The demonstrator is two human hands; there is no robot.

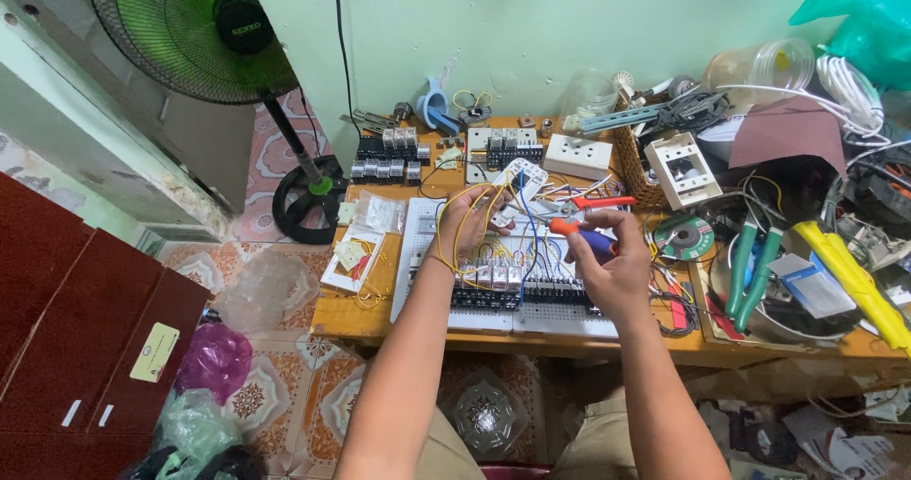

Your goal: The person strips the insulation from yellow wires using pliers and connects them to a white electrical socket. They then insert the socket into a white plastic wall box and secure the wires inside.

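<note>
My right hand (607,267) grips a screwdriver with an orange and blue handle (581,235) above a white perforated board (432,252) on the wooden table (346,314). My left hand (467,219) pinches yellow wires (451,243) that loop over the board. Rows of black and clear relay blocks (503,286) with blue and yellow wiring sit on the board under both hands. Red-handled pliers (600,202) lie just beyond my right hand.
A green standing fan (204,34) stands at the left. More relays (389,153), a white socket box (579,156), a wicker basket (638,172), green-handled pliers (752,262), a cutting disc (685,238) and tangled cables crowd the table. Plastic bags (213,361) lie on the tiled floor.
</note>
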